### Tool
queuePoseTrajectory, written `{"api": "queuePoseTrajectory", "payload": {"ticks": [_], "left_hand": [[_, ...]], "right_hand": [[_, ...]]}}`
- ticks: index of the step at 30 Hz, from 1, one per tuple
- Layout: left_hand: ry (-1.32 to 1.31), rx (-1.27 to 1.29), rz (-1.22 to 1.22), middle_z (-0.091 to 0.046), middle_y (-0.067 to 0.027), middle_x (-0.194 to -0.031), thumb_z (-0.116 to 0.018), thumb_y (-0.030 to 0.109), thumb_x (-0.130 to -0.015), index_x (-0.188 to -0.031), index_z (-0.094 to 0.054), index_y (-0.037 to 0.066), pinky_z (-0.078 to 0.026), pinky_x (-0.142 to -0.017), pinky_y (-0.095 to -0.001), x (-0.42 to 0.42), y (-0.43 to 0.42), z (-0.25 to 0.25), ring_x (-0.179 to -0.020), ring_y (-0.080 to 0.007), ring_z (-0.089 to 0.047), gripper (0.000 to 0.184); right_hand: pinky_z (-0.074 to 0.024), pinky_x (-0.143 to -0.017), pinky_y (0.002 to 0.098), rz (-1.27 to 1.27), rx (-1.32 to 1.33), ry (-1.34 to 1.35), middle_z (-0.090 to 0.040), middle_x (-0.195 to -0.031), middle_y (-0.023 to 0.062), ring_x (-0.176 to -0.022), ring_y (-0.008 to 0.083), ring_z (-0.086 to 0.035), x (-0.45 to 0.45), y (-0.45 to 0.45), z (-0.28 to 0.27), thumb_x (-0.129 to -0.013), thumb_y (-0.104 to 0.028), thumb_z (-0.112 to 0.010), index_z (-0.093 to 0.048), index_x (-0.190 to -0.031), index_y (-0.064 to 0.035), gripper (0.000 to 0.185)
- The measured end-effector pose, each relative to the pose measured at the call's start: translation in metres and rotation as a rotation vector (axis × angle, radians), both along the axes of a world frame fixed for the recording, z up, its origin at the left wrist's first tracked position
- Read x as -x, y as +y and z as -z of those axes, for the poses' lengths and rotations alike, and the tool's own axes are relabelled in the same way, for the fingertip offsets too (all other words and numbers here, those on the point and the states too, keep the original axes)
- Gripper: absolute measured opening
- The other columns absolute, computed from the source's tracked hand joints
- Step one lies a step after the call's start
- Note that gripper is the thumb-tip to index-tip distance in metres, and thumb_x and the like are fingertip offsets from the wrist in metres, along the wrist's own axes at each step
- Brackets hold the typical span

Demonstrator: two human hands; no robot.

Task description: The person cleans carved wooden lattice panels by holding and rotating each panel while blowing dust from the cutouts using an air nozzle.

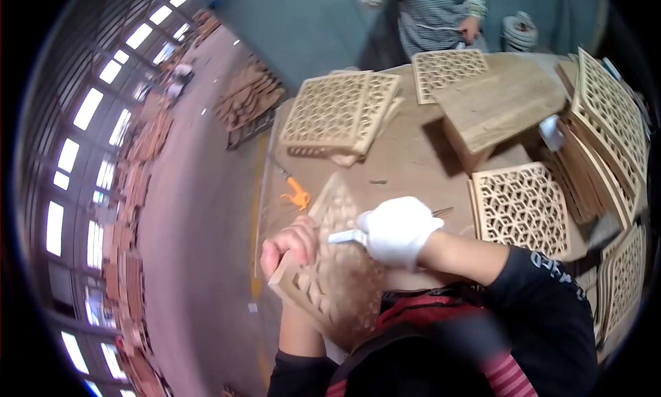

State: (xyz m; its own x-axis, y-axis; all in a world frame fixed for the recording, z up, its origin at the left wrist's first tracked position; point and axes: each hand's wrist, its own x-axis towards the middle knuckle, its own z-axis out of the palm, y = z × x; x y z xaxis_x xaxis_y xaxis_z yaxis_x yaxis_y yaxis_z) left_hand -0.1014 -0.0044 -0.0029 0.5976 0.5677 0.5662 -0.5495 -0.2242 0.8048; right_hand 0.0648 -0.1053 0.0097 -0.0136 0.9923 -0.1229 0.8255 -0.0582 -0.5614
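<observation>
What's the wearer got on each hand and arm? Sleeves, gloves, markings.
Left hand: no glove; black left sleeve ends on the forearm, no marking visible on it.
Right hand: white glove, plain; bare forearm between it and the black right sleeve, which carries white lettering, too unclear to read.

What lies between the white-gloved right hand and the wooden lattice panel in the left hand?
In the head view, a narrow pale tool juts from the right hand over the wooden lattice panel; blur hides its kind and whether it touches.
</observation>
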Motion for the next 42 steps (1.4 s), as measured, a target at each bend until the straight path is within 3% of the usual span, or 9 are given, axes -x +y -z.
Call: {"api": "queuePoseTrajectory", "payload": {"ticks": [1,4,12,16,18,24,29,34,42], "left_hand": [[-0.028,0.026,-0.026,-0.051,-0.0025,-0.049,-0.022,0.034,-0.098,-0.052,-0.048,0.013,-0.034,-0.071,-0.0333,0.002,-0.002,0.001,-0.050,-0.0180,-0.040,0.057],[0.062,-0.019,-0.084,-0.052,-0.0027,-0.054,-0.024,0.034,-0.099,-0.054,-0.049,0.011,-0.035,-0.070,-0.0335,0.006,-0.004,0.000,-0.056,-0.0179,-0.041,0.057],[0.062,-0.071,0.052,-0.052,-0.0006,-0.061,-0.028,0.042,-0.100,-0.059,-0.051,0.011,-0.035,-0.067,-0.0321,0.024,0.018,0.008,-0.061,-0.0169,-0.042,0.057],[-0.067,-0.287,0.053,-0.053,-0.0036,-0.060,-0.038,0.031,-0.096,-0.061,-0.050,0.009,-0.039,-0.066,-0.0319,0.012,0.030,0.023,-0.061,-0.0176,-0.046,0.043],[-0.051,-0.163,0.094,-0.053,-0.0042,-0.062,-0.039,0.029,-0.096,-0.063,-0.050,0.007,-0.040,-0.065,-0.0332,0.014,0.023,0.007,-0.061,-0.0182,-0.047,0.041],[-0.199,-0.320,0.009,-0.053,-0.0057,-0.064,-0.033,0.023,-0.098,-0.067,-0.049,0.006,-0.040,-0.062,-0.0345,0.019,0.033,0.025,-0.059,-0.0188,-0.046,0.039],[-0.017,-0.095,0.113,-0.049,-0.0055,-0.056,-0.030,0.028,-0.095,-0.057,-0.048,0.008,-0.038,-0.066,-0.0309,0.012,0.023,0.010,-0.057,-0.0192,-0.043,0.047],[-0.138,-0.110,0.046,-0.051,-0.0062,-0.058,-0.028,0.024,-0.098,-0.061,-0.048,0.006,-0.039,-0.065,-0.0318,0.023,0.032,0.020,-0.057,-0.0189,-0.043,0.046],[-0.208,-0.278,0.017,-0.052,-0.0047,-0.064,-0.045,0.015,-0.094,-0.071,-0.047,0.005,-0.039,-0.057,-0.0353,0.007,0.025,0.019,-0.056,-0.0194,-0.047,0.025]], "right_hand": [[-0.0532,-0.067,0.0423,0.013,0.010,-0.044,-0.070,-0.081,0.0153,-0.076,0.0331,-0.068,0.002,0.001,0.001,-0.090,-0.028,-0.050,-0.071,-0.087,-0.0093,0.028],[-0.0507,-0.067,0.0479,-0.007,-0.071,-0.013,-0.068,-0.078,0.0183,-0.073,0.0383,-0.065,0.020,0.016,0.006,-0.096,-0.044,-0.045,-0.068,-0.085,-0.0093,0.043],[-0.0505,-0.063,0.0479,0.033,-0.090,-0.186,-0.066,-0.070,0.0176,-0.067,0.0376,-0.064,0.020,0.011,-0.002,-0.093,-0.039,-0.051,-0.067,-0.076,-0.0092,0.038],[-0.0497,-0.061,0.0476,0.023,-0.199,-0.198,-0.065,-0.068,0.0177,-0.065,0.0373,-0.064,0.040,0.029,0.007,-0.091,-0.035,-0.055,-0.066,-0.076,-0.0091,0.032],[-0.0497,-0.060,0.0474,-0.007,-0.208,-0.224,-0.065,-0.067,0.0169,-0.064,0.0377,-0.063,0.039,0.031,0.014,-0.090,-0.035,-0.055,-0.066,-0.077,-0.0094,0.030],[-0.0493,-0.058,0.0460,-0.018,-0.247,-0.228,-0.063,-0.064,0.0152,-0.059,0.0367,-0.062,0.031,0.022,0.000,-0.086,-0.033,-0.061,-0.065,-0.072,-0.0101,0.027],[-0.0493,-0.059,0.0469,-0.084,-0.231,-0.212,-0.062,-0.062,0.0169,-0.059,0.0370,-0.062,0.038,0.028,0.011,-0.087,-0.031,-0.059,-0.065,-0.076,-0.0090,0.025],[-0.0484,-0.055,0.0459,0.026,-0.243,-0.182,-0.060,-0.058,0.0162,-0.056,0.0372,-0.061,0.022,0.011,0.011,-0.087,-0.030,-0.062,-0.062,-0.067,-0.0078,0.029],[-0.0481,-0.056,0.0465,0.045,-0.273,-0.157,-0.060,-0.059,0.0169,-0.058,0.0372,-0.061,0.027,0.013,0.010,-0.090,-0.034,-0.057,-0.062,-0.073,-0.0082,0.032]]}}
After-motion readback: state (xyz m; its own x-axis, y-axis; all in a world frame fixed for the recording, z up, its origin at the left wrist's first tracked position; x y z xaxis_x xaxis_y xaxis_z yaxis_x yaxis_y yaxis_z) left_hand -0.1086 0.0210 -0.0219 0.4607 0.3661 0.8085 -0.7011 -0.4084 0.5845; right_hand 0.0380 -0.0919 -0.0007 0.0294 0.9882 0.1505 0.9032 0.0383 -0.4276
